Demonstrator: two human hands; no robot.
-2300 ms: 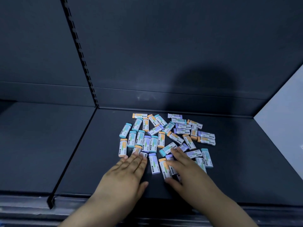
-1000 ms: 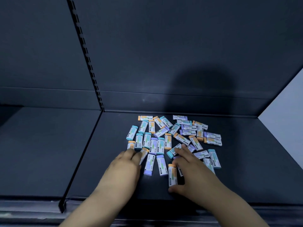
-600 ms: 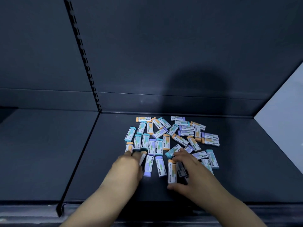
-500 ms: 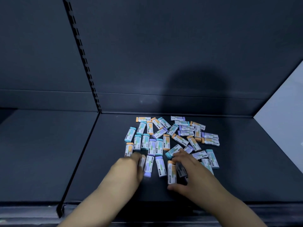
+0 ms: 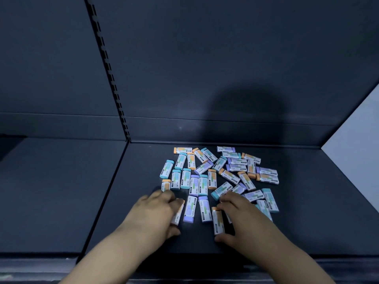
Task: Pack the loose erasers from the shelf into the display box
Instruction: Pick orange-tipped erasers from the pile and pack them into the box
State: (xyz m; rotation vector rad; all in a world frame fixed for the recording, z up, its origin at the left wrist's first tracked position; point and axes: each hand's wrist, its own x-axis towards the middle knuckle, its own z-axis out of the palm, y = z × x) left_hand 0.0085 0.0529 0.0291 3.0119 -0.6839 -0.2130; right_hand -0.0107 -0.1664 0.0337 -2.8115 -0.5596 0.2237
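A: Head view: where are the erasers (image 5: 203, 184)?
B: Loose in a pile on the dark shelf (image 5: 307, 222), around its middle and back.
A: The left hand (image 5: 152, 216)?
B: Fingers curled over a half-hidden eraser (image 5: 178, 214) at the pile's near edge; lifted or not, I cannot tell.
A: And the right hand (image 5: 244, 220)?
B: Curled too, forefinger and thumb at either end of an orange-capped eraser (image 5: 218, 222) beside the pile.

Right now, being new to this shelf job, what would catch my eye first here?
A scatter of erasers with orange, teal and purple ends lies on the dark shelf. At the pile's near edge the left hand curls round an orange-tipped eraser and the right hand pinches an orange-capped eraser lengthwise.
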